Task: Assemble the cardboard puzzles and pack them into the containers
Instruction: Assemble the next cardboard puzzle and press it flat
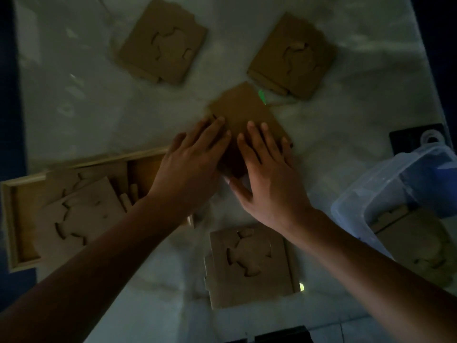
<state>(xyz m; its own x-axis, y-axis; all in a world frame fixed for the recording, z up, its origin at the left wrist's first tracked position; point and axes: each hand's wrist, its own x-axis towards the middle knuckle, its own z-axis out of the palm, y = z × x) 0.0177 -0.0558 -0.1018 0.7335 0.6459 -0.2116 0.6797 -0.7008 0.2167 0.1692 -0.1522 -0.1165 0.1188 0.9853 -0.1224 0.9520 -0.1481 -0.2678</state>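
Both arms reach forward over the pale table (346, 115), palms down. The left hand (195, 164) lies flat, fingers straight and slightly spread, its fingertips (220, 120) pressing the near-left edge of a plain cardboard puzzle piece (243, 107). The right hand (269, 174) mirrors it, fingers extended on the piece's near-right part, thumb (237, 186) splayed toward the left hand. Most of the piece lies just beyond the fingertips; its near end is hidden under the hands.

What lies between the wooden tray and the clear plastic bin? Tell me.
In the head view, both hands, left and right, pressing a cardboard piece lie between wooden tray and plastic bin, with a cut-out puzzle board nearer.
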